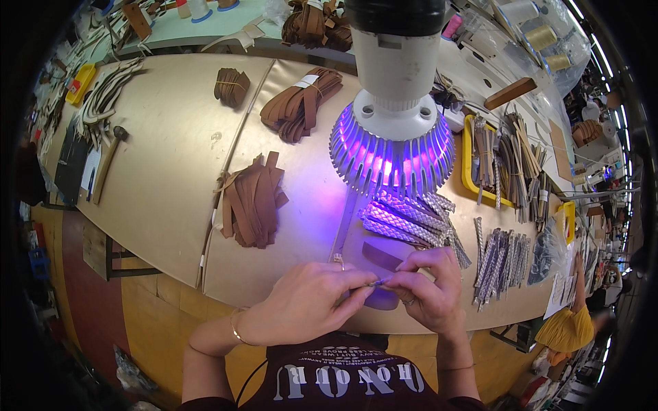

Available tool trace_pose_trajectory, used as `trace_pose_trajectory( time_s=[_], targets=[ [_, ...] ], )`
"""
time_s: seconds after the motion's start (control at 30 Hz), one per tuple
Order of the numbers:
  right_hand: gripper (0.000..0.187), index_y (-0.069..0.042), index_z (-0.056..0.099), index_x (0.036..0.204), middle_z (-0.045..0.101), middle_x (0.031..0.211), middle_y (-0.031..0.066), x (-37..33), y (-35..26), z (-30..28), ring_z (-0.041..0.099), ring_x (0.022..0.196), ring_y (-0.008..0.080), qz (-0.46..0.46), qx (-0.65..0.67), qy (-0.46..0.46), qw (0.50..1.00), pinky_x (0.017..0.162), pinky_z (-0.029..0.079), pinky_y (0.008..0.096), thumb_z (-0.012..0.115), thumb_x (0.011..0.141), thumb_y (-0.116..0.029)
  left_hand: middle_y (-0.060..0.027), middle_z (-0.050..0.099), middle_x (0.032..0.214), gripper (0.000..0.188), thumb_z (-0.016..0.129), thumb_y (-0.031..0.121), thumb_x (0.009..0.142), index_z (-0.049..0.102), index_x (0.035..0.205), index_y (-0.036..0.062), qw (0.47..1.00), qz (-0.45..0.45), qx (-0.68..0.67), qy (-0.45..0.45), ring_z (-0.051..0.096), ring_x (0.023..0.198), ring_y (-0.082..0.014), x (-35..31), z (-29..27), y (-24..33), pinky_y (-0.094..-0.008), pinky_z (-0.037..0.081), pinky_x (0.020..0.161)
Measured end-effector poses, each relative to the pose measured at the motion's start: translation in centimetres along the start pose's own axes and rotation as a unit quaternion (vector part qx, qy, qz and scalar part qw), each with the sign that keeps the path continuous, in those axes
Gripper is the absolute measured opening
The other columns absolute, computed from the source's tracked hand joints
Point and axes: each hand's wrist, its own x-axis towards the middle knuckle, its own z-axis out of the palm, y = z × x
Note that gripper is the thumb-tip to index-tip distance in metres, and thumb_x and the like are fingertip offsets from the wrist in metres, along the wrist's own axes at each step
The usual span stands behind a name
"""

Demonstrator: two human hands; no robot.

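Ribbed lamp (pixel 392 154), lit violet within, glare paling to near white at its centre; blue-violet cast on braided strips (pixel 404 220) just beneath it and, lower down, on a small piece (pixel 379 282) between left hand (pixel 298 301) and right hand (pixel 435 291), detail indistinct. Golden tabletop (pixel 164 130) left of the lamp: bright, soft sheen, edges bowed by fisheye distortion. Far right of the lamp: white ceiling tubes (pixel 602 58), dimmer surroundings, black rim.

A hammer (pixel 107 166), thread spools (pixel 541 38) and bundled brown strips (pixel 295 111) mark a workshop.
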Motion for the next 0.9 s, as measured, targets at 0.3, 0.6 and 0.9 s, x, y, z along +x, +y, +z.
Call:
trace_pose_trajectory(
  time_s=[0.3, 0.6, 0.9],
  targets=[
    [0.020, -0.011, 0.060, 0.093, 0.056, 0.101, 0.0051, 0.6, -1.1, 0.7, 0.055, 0.092, 0.0258, 0.042, -0.085, -0.063, 0.994, 0.078, 0.041, 0.0384, 0.074, 0.079, -0.012, -0.0105, 0.063, 0.070, 0.017, 0.066, 0.007, 0.087, 0.070, 0.103, 0.0033, 0.991, 0.018, 0.060, 0.116, 0.059, 0.055, -0.0237, -0.2, 2.3, -0.9, -0.0367, 0.046, 0.052],
    [0.024, -0.009, 0.060, 0.099, 0.054, 0.108, 0.0088, -0.3, -3.2, 2.8, 0.053, 0.100, 0.0259, 0.146, -0.107, -0.009, 0.983, 0.085, 0.038, 0.0396, 0.072, 0.078, -0.011, -0.0107, 0.066, 0.071, 0.021, 0.067, 0.008, 0.087, 0.069, 0.107, 0.0031, 0.965, 0.014, 0.087, 0.246, 0.062, 0.053, -0.0219, -0.1, 5.4, -1.8, -0.0346, 0.049, 0.051],
    [0.035, -0.003, 0.061, 0.100, 0.052, 0.105, 0.0103, -0.2, -2.1, 1.5, 0.056, 0.094, 0.0252, 0.209, 0.048, 0.038, 0.976, 0.080, 0.048, 0.0340, 0.082, 0.077, -0.016, -0.0054, 0.070, 0.070, 0.023, 0.065, 0.013, 0.092, 0.071, 0.111, 0.0010, 0.960, -0.111, -0.208, 0.151, 0.058, 0.060, -0.0050, -0.8, 3.5, -2.4, -0.0244, 0.046, 0.054]
  ],
)
